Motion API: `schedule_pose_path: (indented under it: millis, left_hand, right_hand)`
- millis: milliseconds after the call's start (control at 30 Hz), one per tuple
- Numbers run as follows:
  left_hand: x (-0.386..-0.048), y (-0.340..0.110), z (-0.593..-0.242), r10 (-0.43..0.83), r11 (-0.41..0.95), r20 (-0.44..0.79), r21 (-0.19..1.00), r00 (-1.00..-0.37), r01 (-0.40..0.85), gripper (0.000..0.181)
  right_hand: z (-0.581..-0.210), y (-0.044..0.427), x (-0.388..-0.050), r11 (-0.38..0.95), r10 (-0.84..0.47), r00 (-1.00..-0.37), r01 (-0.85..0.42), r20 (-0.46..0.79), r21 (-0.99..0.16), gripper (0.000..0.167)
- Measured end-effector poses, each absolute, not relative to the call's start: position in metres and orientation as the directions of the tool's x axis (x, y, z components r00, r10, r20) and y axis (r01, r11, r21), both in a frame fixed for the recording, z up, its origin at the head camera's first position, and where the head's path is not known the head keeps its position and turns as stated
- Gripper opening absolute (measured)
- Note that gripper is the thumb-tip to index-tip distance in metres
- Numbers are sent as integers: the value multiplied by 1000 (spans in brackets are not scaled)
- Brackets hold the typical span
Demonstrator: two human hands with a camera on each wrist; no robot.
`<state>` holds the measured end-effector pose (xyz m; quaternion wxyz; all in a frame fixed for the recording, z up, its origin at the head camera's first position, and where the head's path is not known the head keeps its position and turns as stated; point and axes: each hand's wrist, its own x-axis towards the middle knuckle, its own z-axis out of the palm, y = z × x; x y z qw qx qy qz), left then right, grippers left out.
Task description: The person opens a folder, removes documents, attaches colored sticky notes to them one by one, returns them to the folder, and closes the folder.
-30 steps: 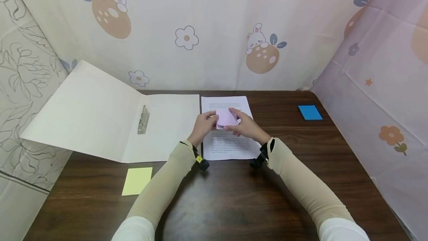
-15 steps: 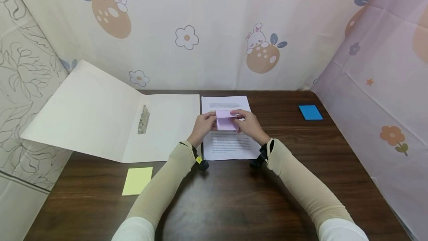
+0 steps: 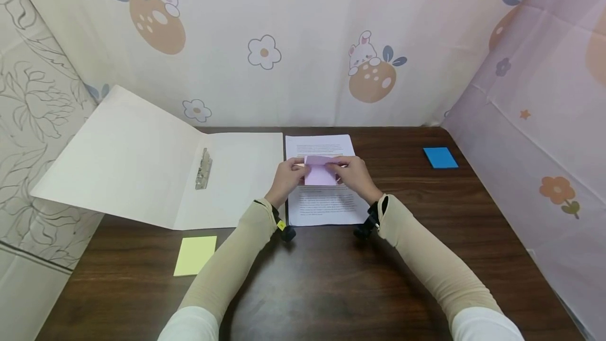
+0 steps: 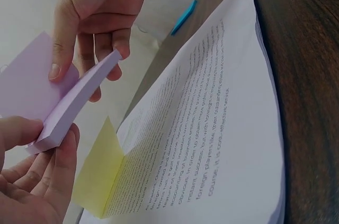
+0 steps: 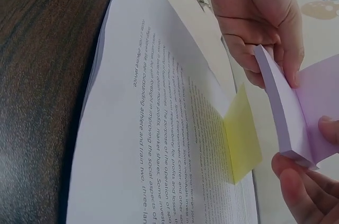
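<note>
My left hand (image 3: 285, 179) pinches the left side of a pad of purple sticky notes (image 3: 320, 176), held above a stack of printed sheets (image 3: 326, 207). The thumb and fingers of my right hand (image 3: 356, 175) pinch the pad's top note (image 5: 323, 91), which is peeled up and away from the pad along much of its face. In the left wrist view, the pad's thick edge (image 4: 85, 97) faces the camera. A yellow sticky note (image 4: 100, 173) stands up from the printed sheets below the hands.
Left of the sheets lies an open white folder (image 3: 241, 172) with a metal clip (image 3: 203, 169), its cover tilted up. A yellow sticky pad (image 3: 195, 256) sits at the front left, a blue one (image 3: 440, 158) at the back right. Curtains border the brown table (image 3: 331, 288).
The top purple note has gone from lying over the pad to being folded up and back by my right hand. My left hand stays nearly in place on the pad.
</note>
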<state>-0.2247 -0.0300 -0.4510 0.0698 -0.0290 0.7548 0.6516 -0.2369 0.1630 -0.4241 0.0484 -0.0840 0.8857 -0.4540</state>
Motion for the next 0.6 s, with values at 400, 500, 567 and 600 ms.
schedule_pose_path:
  millis: [400,500,567,600]
  left_hand:
    - [-223,-27,-446,17,179,-183,968,-983,-177,33]
    - [-223,-27,-447,20,200,-183,964,-983,-175,31]
    - [-222,-26,-448,28,214,-176,963,-984,-166,29]
    - [-222,-26,-447,31,219,-169,963,-985,-158,29]
  right_hand:
    - [-428,165,-239,642,-150,-988,-125,37,-756,24]
    - [-428,166,-239,614,-133,-991,-101,23,-783,25]
    - [-427,166,-240,590,-115,-993,-89,25,-803,24]
    - [-425,167,-241,585,-108,-994,-91,33,-806,24]
